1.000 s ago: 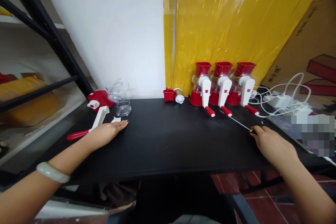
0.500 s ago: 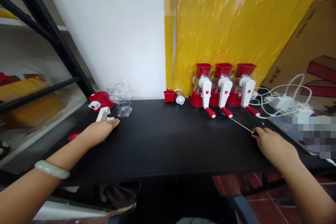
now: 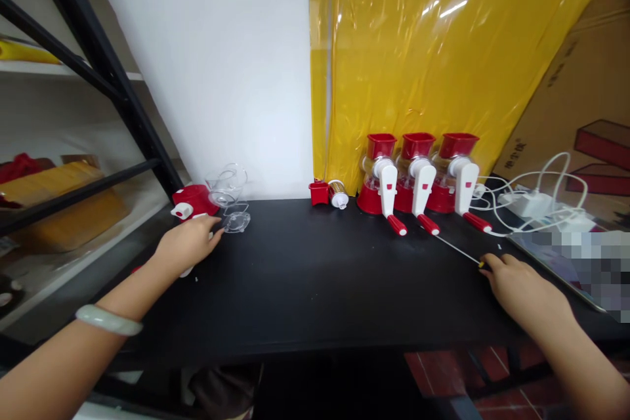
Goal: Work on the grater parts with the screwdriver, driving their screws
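Note:
My left hand is over a white crank part at the left of the black table, thumb apart from the fingers; the part is mostly hidden beneath it. A red base and clear plastic parts lie just beyond. At the right, my right hand is closed on a screwdriver, its thin shaft pointing left and away. Three assembled red-and-white grinders stand at the back, cranks facing me. A small red piece and a grater drum lie to their left.
White cables and adapters are tangled at the back right, near a tablet-like device. A cardboard box leans behind them. Black shelf framing rises at the left. The table's front edge crosses below both hands.
My left hand has shifted onto the white crank part and its thumb has spread from the fingers. The view has tilted slightly, so the table appears lower. My right hand keeps hold of the screwdriver.

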Available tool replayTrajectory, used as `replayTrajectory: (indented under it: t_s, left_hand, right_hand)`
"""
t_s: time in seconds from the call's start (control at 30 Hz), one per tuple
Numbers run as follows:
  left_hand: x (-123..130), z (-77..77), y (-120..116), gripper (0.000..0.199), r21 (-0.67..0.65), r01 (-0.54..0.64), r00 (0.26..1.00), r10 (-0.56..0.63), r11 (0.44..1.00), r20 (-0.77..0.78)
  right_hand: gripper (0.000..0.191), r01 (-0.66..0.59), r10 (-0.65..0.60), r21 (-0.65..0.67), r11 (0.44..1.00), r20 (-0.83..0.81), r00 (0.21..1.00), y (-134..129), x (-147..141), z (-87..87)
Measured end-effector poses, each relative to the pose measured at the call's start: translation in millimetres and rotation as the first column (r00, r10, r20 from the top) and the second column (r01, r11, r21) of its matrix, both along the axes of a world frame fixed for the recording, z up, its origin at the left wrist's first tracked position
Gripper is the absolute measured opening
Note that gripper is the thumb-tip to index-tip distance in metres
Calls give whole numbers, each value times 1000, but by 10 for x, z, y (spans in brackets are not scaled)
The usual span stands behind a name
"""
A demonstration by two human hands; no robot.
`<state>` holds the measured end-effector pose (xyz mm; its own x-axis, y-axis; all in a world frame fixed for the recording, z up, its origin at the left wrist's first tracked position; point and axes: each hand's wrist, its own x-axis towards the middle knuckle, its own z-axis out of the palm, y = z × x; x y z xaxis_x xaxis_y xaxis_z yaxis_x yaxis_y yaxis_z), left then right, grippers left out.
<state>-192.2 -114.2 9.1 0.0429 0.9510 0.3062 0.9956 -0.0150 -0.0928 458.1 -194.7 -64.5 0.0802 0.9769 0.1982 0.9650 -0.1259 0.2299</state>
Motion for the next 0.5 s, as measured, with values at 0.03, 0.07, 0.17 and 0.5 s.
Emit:
replayTrajectory:
  t_s: [0.03,0.07,0.17,0.5]
  left_hand:
    - [6,66,46,46,35,-29,999,28,999,19]
    - [6,128,104,48,70,-63,996,58,996,70]
    - [2,230,310,45,87,-126,978,109,988,177]
    - [345,-211,501,74,-133,-224,963,241,965,125]
  right_hand:
    - [28,-2,2,13,1000,-7,1000,4,7,-19]
    - [28,-6,6,28,1000,-10,1000,9,14,-39]
    - [32,-24,24,67,997,5,1000,17,31,-96]
    - [41,-49,44,127,991,42,998,-11,79,-158]
